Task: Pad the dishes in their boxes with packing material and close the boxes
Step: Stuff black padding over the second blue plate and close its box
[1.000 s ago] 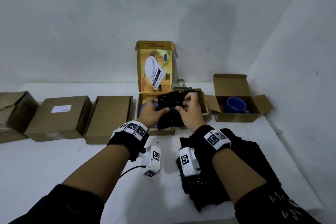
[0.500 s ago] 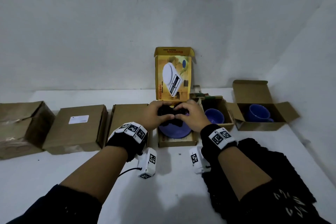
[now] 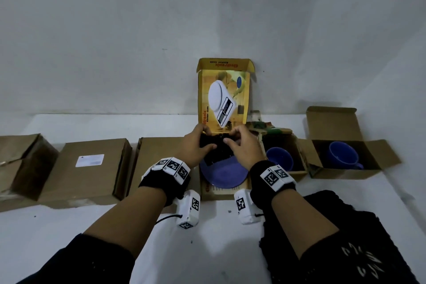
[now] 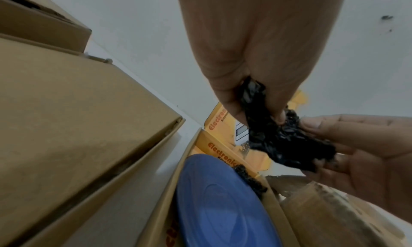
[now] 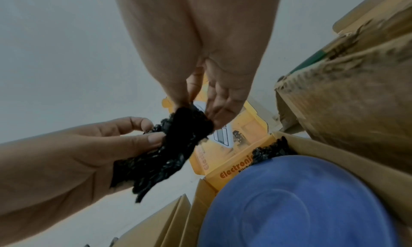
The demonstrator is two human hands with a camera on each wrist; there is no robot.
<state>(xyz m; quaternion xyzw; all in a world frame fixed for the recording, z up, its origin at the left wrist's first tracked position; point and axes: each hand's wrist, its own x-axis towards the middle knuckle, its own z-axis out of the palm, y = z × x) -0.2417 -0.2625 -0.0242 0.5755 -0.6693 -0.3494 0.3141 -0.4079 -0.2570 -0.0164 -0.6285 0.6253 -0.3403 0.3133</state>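
A blue plate [image 3: 222, 174] lies in an open yellow kitchen-scale box [image 3: 224, 191] whose lid [image 3: 223, 97] stands up against the wall. Above the plate's far edge, my left hand [image 3: 196, 147] and right hand [image 3: 242, 147] both pinch a bunched piece of black bubble wrap [image 3: 215, 148]. In the left wrist view the black bubble wrap [image 4: 278, 138] hangs between thumb and fingers above the plate [image 4: 223, 203]. The right wrist view shows the wrap [image 5: 165, 152] stretched between both hands, over the plate [image 5: 296, 201]. Another black scrap [image 5: 269, 150] sits in the box's far corner.
To the right stand two open brown boxes, each with a blue cup [image 3: 280, 158] [image 3: 343, 154]. Closed brown boxes [image 3: 90, 168] [image 3: 159, 159] line the left of the white table [image 3: 103, 226]. A heap of black bubble wrap [image 3: 359, 226] lies at the near right.
The wrap was a wide sheet held over the box; both hands have gathered it into a small wad, uncovering the plate. The head view has also shifted.
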